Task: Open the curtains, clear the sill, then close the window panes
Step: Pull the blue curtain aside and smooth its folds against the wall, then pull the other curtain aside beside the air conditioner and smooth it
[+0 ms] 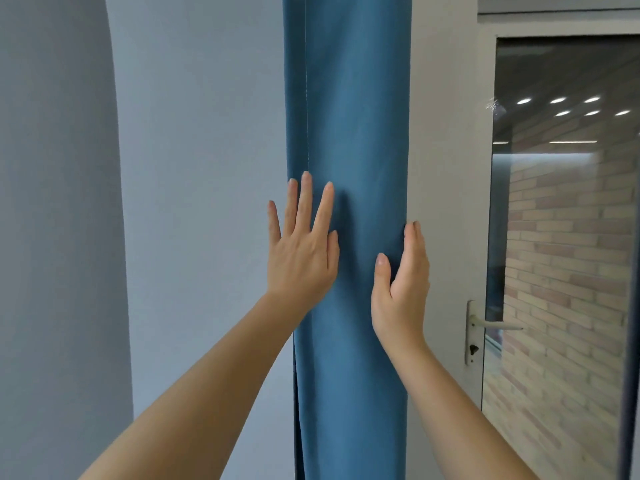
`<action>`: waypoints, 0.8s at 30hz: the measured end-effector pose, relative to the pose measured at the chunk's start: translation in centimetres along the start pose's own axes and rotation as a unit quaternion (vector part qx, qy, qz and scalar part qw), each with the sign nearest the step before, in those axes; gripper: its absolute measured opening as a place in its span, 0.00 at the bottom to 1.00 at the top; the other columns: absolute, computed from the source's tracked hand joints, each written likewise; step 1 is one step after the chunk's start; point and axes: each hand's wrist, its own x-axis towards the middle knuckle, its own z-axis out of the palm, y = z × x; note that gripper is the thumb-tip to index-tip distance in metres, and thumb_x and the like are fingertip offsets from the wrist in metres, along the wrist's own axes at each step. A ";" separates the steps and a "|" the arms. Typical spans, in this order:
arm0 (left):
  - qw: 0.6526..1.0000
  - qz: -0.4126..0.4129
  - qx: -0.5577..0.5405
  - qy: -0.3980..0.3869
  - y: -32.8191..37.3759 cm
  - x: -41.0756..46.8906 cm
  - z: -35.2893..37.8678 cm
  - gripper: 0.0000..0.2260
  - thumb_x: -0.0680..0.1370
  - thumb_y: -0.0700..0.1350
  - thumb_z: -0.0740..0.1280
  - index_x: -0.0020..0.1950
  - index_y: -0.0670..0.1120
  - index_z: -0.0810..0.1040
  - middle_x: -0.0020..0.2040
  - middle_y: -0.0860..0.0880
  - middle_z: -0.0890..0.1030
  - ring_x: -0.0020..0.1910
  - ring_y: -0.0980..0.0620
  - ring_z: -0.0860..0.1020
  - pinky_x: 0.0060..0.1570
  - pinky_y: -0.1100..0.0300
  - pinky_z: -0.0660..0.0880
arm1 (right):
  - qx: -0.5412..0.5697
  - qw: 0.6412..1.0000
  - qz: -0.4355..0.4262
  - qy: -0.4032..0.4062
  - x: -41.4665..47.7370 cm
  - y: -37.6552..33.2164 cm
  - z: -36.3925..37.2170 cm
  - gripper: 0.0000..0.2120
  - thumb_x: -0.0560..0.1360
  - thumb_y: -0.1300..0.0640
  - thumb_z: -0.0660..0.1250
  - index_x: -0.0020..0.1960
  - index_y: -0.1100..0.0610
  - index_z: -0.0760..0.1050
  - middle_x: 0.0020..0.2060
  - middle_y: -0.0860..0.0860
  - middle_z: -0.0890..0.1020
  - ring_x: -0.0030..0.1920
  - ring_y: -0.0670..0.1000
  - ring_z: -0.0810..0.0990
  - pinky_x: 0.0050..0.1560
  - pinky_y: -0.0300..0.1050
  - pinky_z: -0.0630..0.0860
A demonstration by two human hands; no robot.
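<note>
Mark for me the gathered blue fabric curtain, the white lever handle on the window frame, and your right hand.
Gathered blue fabric curtain (349,116): head view, on the bunched cloth's middle.
White lever handle (498,325): head view, on the lever's horizontal bar.
Right hand (401,289): head view, on the palm.

bunched curtain (349,133) fills frame centre; bare wall (201,168) left lies open, window handle (485,323) juts lower right.
</note>
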 end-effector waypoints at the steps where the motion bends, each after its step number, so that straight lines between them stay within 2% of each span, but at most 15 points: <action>1: 1.000 0.001 -0.003 -0.003 0.0 -0.8 -0.8 0.27 0.80 0.48 0.50 0.79 0.48 0.50 0.80 0.43 0.49 0.79 0.43 0.46 0.75 0.39 0.47 | -0.010 1.000 -0.009 -0.002 -0.4 -0.3 -0.3 0.28 0.79 0.52 0.54 0.77 0.54 0.53 0.77 0.50 0.58 0.77 0.50 0.54 0.76 0.48 0.53; 3: 1.000 -0.001 -0.013 -0.013 -0.2 -2.6 -2.5 0.27 0.80 0.48 0.49 0.79 0.48 0.49 0.80 0.43 0.49 0.79 0.44 0.46 0.75 0.40 0.46 | -0.013 1.000 -0.024 -0.011 -1.5 -1.0 -1.0 0.27 0.79 0.51 0.53 0.77 0.53 0.53 0.77 0.48 0.56 0.77 0.50 0.52 0.75 0.46 0.51; 8: 0.999 -0.031 0.003 -0.041 -0.9 -8.0 -6.5 0.27 0.81 0.48 0.50 0.80 0.49 0.49 0.80 0.45 0.49 0.79 0.45 0.44 0.75 0.40 0.46 | 0.042 0.996 -0.029 -0.071 -5.5 -2.6 -2.3 0.25 0.81 0.54 0.53 0.77 0.56 0.56 0.78 0.50 0.55 0.78 0.49 0.50 0.75 0.61 0.55; 13: 0.992 -0.095 0.051 -0.066 -0.9 -13.4 -10.7 0.27 0.80 0.51 0.50 0.79 0.50 0.47 0.80 0.46 0.48 0.79 0.46 0.42 0.75 0.38 0.47 | 0.086 0.983 -0.029 -0.157 -10.4 -5.1 -2.9 0.24 0.81 0.53 0.52 0.77 0.52 0.55 0.78 0.49 0.52 0.78 0.49 0.47 0.75 0.63 0.49; 15: 0.987 -0.117 0.078 -0.071 -0.6 -14.9 -12.4 0.27 0.81 0.52 0.50 0.79 0.51 0.47 0.80 0.46 0.48 0.79 0.46 0.42 0.75 0.39 0.46 | 0.117 0.972 -0.038 -0.202 -11.8 -6.7 -2.8 0.24 0.82 0.52 0.53 0.77 0.51 0.55 0.78 0.48 0.52 0.78 0.48 0.47 0.75 0.64 0.49; 18: 0.975 -0.168 0.131 -0.070 -0.4 -17.8 -16.2 0.28 0.81 0.51 0.53 0.80 0.49 0.49 0.80 0.46 0.49 0.79 0.46 0.42 0.76 0.41 0.44 | 0.182 0.947 -0.047 -0.262 -13.9 -10.0 -2.6 0.23 0.82 0.49 0.54 0.76 0.50 0.57 0.77 0.48 0.57 0.77 0.48 0.52 0.73 0.63 0.58; 21: 0.959 -0.226 0.162 -0.058 -0.2 -20.9 -20.7 0.28 0.79 0.48 0.55 0.79 0.47 0.53 0.80 0.45 0.52 0.79 0.45 0.45 0.75 0.39 0.47 | 0.250 0.917 -0.046 -0.307 -16.2 -13.7 -2.4 0.23 0.81 0.47 0.54 0.75 0.51 0.60 0.75 0.49 0.63 0.76 0.48 0.59 0.72 0.58 0.63; 24: 0.936 -0.283 0.205 -0.036 0.0 -24.0 -25.4 0.29 0.78 0.48 0.56 0.79 0.47 0.55 0.80 0.45 0.53 0.79 0.45 0.46 0.75 0.38 0.50 | 0.311 0.876 -0.052 -0.365 -19.2 -17.6 -2.1 0.24 0.81 0.45 0.53 0.75 0.50 0.60 0.75 0.49 0.64 0.75 0.47 0.60 0.73 0.53 0.63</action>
